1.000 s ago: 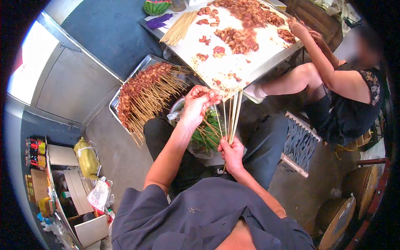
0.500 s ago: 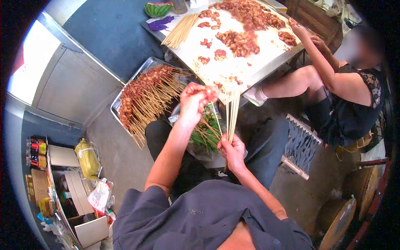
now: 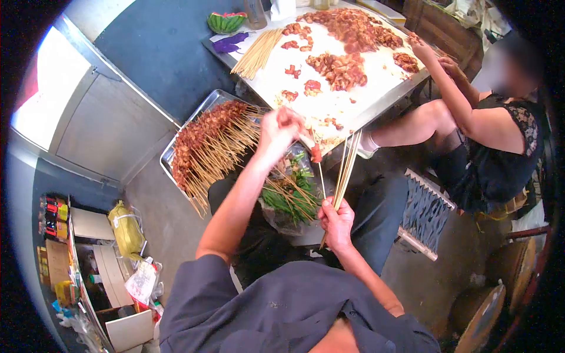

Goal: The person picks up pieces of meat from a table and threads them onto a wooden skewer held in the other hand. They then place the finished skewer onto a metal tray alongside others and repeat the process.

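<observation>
My right hand (image 3: 337,226) is closed around a bundle of thin wooden skewers (image 3: 347,173) that point up toward the table. One skewer stands apart from the bundle, with a piece of raw red meat (image 3: 316,153) near its tip. Just up and left of that tip is my left hand (image 3: 282,130), its fingers curled and blurred; what they hold is not clear. A metal tray (image 3: 166,160) to the left bears many meat skewers (image 3: 215,141), stacked in rows. Between my knees a plastic bag holds green leaves (image 3: 288,197) with skewers lying across them.
The metal-edged table (image 3: 385,110) ahead carries meat piles (image 3: 338,69), loose skewers (image 3: 259,53), purple gloves (image 3: 229,42) and a watermelon piece (image 3: 226,23). A seated person (image 3: 488,123) works at its right side. A strap-seated stool (image 3: 425,212) stands to my right, cluttered shelves (image 3: 94,265) at lower left.
My left hand has moved up and slightly right. A meat piece now shows on the separate skewer. My right hand with the skewers has shifted slightly right and down.
</observation>
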The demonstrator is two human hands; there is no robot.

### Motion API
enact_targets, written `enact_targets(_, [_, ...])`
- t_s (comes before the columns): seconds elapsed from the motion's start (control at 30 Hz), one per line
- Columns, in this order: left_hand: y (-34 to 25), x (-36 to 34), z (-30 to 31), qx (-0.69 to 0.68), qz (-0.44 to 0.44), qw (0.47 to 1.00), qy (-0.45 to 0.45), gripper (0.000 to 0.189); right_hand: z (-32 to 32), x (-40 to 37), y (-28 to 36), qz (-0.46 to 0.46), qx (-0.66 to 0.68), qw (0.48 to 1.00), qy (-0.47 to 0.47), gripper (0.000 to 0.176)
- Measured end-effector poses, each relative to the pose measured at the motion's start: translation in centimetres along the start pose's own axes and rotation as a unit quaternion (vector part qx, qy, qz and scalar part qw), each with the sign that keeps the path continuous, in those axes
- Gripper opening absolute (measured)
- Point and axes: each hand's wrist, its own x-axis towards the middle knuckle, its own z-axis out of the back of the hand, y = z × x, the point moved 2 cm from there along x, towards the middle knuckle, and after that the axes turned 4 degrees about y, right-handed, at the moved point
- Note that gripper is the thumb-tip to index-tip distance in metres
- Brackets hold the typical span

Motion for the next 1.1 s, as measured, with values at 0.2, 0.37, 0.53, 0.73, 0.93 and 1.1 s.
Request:
enact_targets(0.2, [1.8, 10.0, 4.5, 0.561, -0.122, 0.818, -0.020, 0.025, 0.4, -0.7, -0.3, -0.017, -0.011, 1.000, -0.010, 0.003])
enact_targets(0.37, [2.3, 12.5, 4.7, 0.575, -0.012, 0.806, 0.137, 0.019, 1.1, -0.7, -0.4, -0.005, -0.005, 1.000, -0.015, 0.004])
enact_targets(0.53, [1.3, 11.1, 3.9, 0.604, -0.011, 0.778, 0.174, 0.011, 1.1, -0.6, -0.8, -0.022, -0.003, 1.000, -0.010, 0.003])
enact_targets(0.73, [0.5, 9.4, 5.3, 0.092, 0.127, 0.983, 0.095, 0.006, 1.3, -0.8, -0.6, -0.018, 0.005, 1.000, 0.003, 0.005])
enact_targets(0.93, [0.8, 6.6, 4.0, -0.317, 0.148, 0.935, 0.066, 0.010, 1.0, -0.5, -0.3, -0.001, -0.009, 1.000, 0.005, 0.005])
enact_targets(1.1, [2.6, 5.3, 3.4, -0.362, 0.138, 0.921, 0.042, 0.014, 0.9, -0.6, -0.5, 0.000, -0.022, 1.000, 0.001, 0.005])
